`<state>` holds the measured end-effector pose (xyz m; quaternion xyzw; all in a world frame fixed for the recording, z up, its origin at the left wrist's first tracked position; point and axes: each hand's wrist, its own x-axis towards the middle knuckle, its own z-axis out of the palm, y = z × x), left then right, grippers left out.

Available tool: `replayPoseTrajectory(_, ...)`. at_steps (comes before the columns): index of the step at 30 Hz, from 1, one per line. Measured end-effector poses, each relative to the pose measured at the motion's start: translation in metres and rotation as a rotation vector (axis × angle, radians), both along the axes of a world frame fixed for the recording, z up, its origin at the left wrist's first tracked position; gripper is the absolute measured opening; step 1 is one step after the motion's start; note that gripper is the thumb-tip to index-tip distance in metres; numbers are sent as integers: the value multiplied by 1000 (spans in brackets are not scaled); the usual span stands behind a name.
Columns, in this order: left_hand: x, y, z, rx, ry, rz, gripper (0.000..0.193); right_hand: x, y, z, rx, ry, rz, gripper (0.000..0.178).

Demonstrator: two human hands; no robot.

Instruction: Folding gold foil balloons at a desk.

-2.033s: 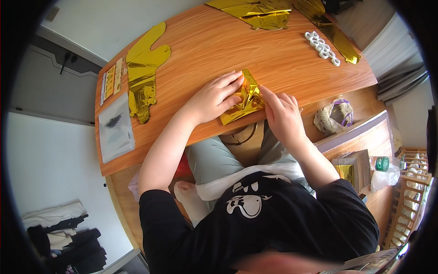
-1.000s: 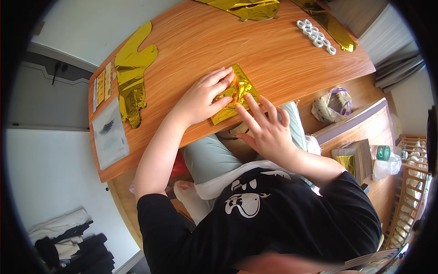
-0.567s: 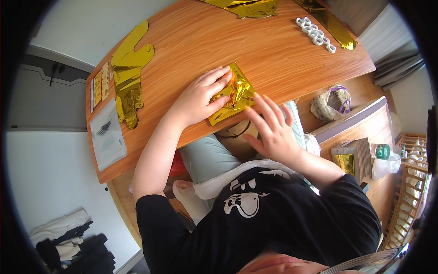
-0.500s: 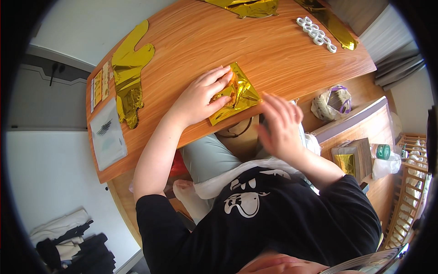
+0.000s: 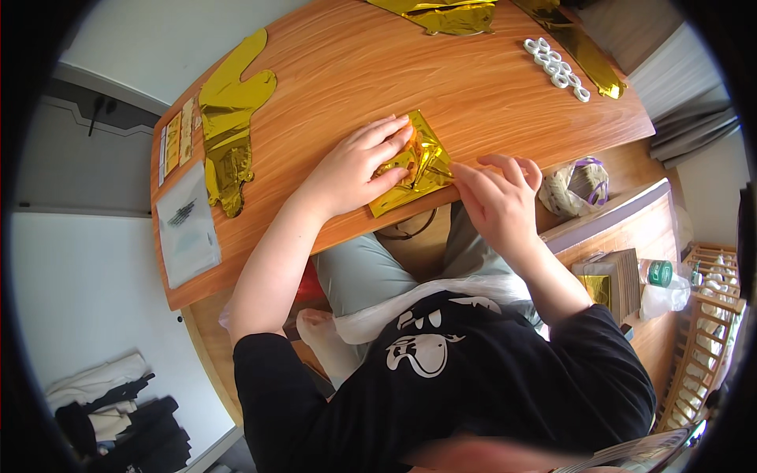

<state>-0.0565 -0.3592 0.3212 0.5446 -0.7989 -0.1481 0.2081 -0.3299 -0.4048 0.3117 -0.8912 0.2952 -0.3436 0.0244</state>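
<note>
A shiny gold foil square (image 5: pixel 430 162), creased and flat, lies at the front edge of the wooden table (image 5: pixel 339 87). My left hand (image 5: pixel 359 165) rests on its left part, fingers stretched out and slightly spread, covering that side. At the square's right corner, the thumb and index finger of my right hand (image 5: pixel 501 197) are pinched together, with the other fingers curled above. The fingertips hide just how much foil is between them. A flat, uninflated gold foil balloon (image 5: pixel 229 118) lies on the table to the left.
White rings (image 5: pixel 556 65) lie in a cluster at the far right, near more gold foil (image 5: pixel 583 51). Another gold foil piece (image 5: pixel 449 16) sits at the far edge. A clear plastic sleeve (image 5: pixel 188 229) is at the left. Beside the table are a bag (image 5: pixel 576 188) and cardboard stack (image 5: pixel 623 277).
My right hand, blurred and loosely spread before, has steadied with its thumb and index finger closed at the foil's right corner. My left hand stays on the foil. The whole view has shifted slightly.
</note>
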Motion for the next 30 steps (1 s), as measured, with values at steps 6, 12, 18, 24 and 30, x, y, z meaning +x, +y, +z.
replayPoseTrajectory(6,2,-1,0,3,13,-3,58,-14,4,-2,-122,135,78,36)
replayPoseTrajectory(12,3,-2,-3,-58,-7,-18,57,6,-59,31,166,121,391,32)
replayPoseTrajectory(18,0,0,8,4,61,19,54,42,-88,41,-193,338,630,45)
replayPoseTrajectory(24,6,0,-2,29,131,7,56,44,-96,40,-282,283,800,39)
replayPoseTrajectory(30,16,-2,2,138,488,-21,72,47,-92,23,70,173,706,32)
